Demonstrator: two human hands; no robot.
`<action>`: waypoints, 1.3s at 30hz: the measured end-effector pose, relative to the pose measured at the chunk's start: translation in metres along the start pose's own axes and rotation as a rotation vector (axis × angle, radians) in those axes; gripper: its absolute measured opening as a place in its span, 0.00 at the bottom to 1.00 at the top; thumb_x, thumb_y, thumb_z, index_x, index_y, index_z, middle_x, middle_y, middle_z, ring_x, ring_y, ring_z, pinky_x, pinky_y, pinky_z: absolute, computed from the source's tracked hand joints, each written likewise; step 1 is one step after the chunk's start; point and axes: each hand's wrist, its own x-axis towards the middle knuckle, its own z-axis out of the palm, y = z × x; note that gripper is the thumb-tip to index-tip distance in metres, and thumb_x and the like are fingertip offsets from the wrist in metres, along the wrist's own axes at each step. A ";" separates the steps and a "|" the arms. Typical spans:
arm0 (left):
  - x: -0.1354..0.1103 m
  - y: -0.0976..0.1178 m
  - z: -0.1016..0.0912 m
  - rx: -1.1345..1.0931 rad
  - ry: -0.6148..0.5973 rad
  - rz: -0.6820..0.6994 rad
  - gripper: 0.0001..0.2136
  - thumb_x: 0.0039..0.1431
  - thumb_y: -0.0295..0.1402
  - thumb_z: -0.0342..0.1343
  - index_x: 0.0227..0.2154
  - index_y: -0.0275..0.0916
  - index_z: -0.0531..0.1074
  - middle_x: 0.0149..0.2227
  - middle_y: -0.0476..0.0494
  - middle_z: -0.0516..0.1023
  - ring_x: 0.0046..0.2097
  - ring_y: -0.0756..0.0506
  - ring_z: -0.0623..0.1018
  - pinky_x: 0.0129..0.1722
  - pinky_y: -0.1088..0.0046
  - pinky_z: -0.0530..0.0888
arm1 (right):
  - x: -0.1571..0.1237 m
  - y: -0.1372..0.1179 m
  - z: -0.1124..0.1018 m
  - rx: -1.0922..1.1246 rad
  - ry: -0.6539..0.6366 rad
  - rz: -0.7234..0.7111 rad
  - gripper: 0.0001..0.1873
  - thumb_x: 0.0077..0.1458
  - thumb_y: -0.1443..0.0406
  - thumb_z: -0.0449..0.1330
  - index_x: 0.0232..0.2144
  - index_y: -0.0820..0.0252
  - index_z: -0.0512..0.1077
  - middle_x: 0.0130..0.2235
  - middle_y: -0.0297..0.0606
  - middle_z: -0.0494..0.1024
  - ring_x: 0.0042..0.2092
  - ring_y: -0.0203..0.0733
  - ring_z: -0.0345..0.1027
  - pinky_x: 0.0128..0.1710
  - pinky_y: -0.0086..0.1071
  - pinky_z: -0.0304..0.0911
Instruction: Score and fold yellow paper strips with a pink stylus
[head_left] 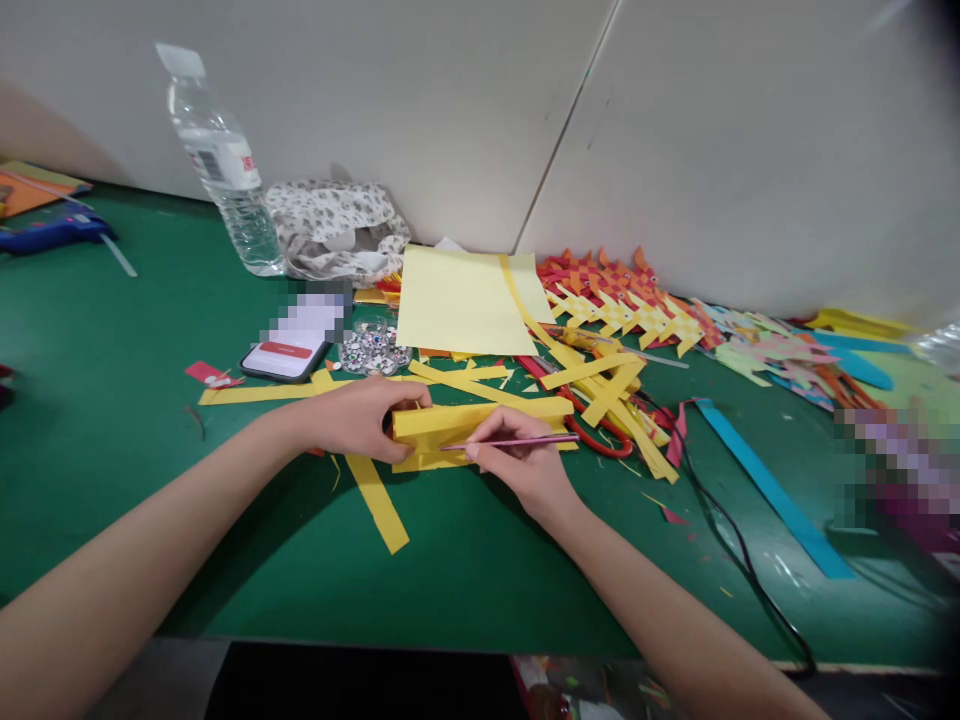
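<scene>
We are looking at a deep green table [112,400]. Mid-table, a folded paper [480,420] is showing bright yellow, and a thin stick [525,441] pinkish purple. Toward the back edge, a sheet [457,300] is showing pale yellow, woven pieces [622,295] a red, orange and yellow checker, and a cloth pouch [337,230] a grey-on-white floral print. Toward the right edge, a strip [772,490] is showing bright blue.

Nothing you can read, your water bottle label [225,165] shows only red print too small to tell, your phone screen [286,357] is blurred.
</scene>
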 end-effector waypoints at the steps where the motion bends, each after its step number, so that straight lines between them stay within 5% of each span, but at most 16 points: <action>1: 0.000 0.000 0.000 0.004 0.000 -0.001 0.11 0.44 0.32 0.55 0.33 0.42 0.63 0.26 0.55 0.68 0.29 0.51 0.65 0.29 0.77 0.59 | 0.000 0.000 0.000 -0.010 -0.011 -0.002 0.05 0.41 0.67 0.62 0.20 0.59 0.68 0.21 0.31 0.71 0.22 0.33 0.61 0.23 0.28 0.57; 9: -0.001 0.000 0.000 -0.017 -0.008 0.000 0.11 0.44 0.33 0.55 0.33 0.42 0.63 0.28 0.55 0.69 0.29 0.50 0.67 0.29 0.76 0.59 | 0.000 0.003 0.000 0.024 0.072 -0.029 0.06 0.40 0.68 0.61 0.18 0.58 0.66 0.20 0.29 0.69 0.21 0.32 0.59 0.22 0.28 0.56; 16: 0.000 0.000 0.000 -0.003 -0.002 0.006 0.11 0.43 0.32 0.55 0.33 0.42 0.63 0.28 0.55 0.68 0.30 0.50 0.66 0.28 0.76 0.59 | -0.001 0.000 0.000 -0.041 -0.023 -0.020 0.05 0.42 0.67 0.62 0.20 0.58 0.68 0.21 0.30 0.70 0.23 0.33 0.61 0.23 0.28 0.57; 24: 0.000 0.000 0.000 -0.010 -0.011 0.000 0.11 0.44 0.33 0.55 0.33 0.43 0.63 0.28 0.55 0.68 0.30 0.49 0.67 0.28 0.76 0.60 | 0.002 0.003 0.000 0.020 0.095 -0.037 0.06 0.39 0.69 0.60 0.17 0.58 0.66 0.19 0.30 0.69 0.21 0.33 0.59 0.22 0.28 0.55; 32: 0.000 0.000 0.000 0.005 0.004 0.005 0.11 0.43 0.32 0.55 0.33 0.42 0.63 0.27 0.54 0.68 0.29 0.50 0.66 0.28 0.76 0.59 | 0.000 0.001 0.001 -0.035 -0.018 -0.021 0.05 0.42 0.68 0.62 0.19 0.59 0.68 0.21 0.31 0.71 0.22 0.33 0.61 0.23 0.28 0.56; 39: 0.000 0.000 0.000 -0.010 -0.009 0.001 0.11 0.44 0.33 0.55 0.33 0.42 0.63 0.28 0.53 0.69 0.30 0.49 0.67 0.28 0.76 0.59 | 0.001 0.001 0.001 -0.019 0.066 -0.039 0.06 0.39 0.69 0.60 0.17 0.58 0.65 0.19 0.29 0.68 0.21 0.32 0.58 0.22 0.28 0.55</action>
